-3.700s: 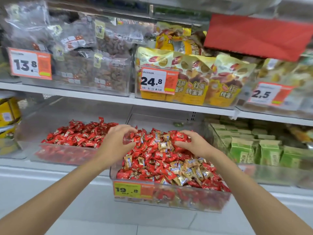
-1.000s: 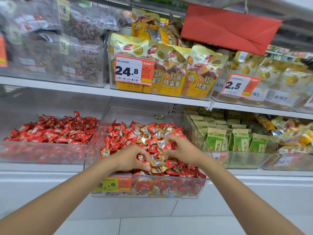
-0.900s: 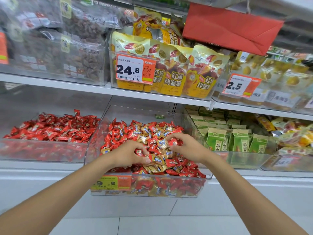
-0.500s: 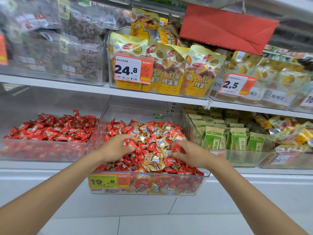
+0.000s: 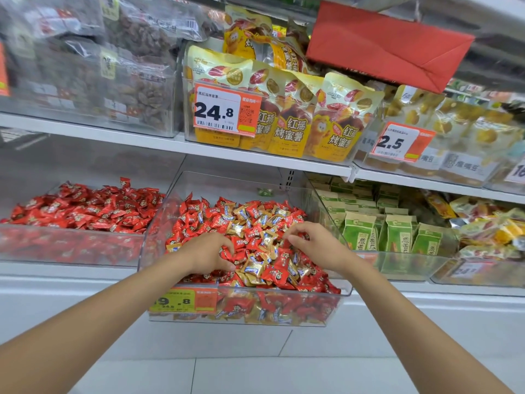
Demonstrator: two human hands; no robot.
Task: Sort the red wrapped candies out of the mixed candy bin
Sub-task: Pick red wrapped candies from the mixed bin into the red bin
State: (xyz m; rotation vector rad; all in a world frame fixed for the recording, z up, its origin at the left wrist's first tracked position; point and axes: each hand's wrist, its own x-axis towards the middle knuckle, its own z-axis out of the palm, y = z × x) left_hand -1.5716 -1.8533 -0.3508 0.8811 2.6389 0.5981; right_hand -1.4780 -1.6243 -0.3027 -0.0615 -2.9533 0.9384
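Hands: two, bare; left hand [image 5: 208, 253] and right hand [image 5: 315, 245], both over the clear plastic mixed candy bin [image 5: 345, 291].
Along the lower shelf's [image 5: 56, 278] front edge, clear plastic bins [image 5: 397, 267]: four.
In the mixed bin, red wrapped candies [image 5: 279, 265] and gold wrapped candies [image 5: 252, 267]: heaped, past counting; red outnumbers gold.
Left-hand bin, all-red candies [image 5: 85, 206]: one heap, also past counting.
Third bin, green paper packs [image 5: 396, 237]: three in the front row, more rows behind, partly hidden.
On the upper shelf [image 5: 113, 135], yellow printed pouches [image 5: 287, 123]: four across the front, at least two behind.
Readable orange-and-white price tags [image 5: 224, 112]: three, at 24.8, 2.5 and 19.8.
Above the upper shelf, red folded paper sheet [image 5: 383, 44]: one.
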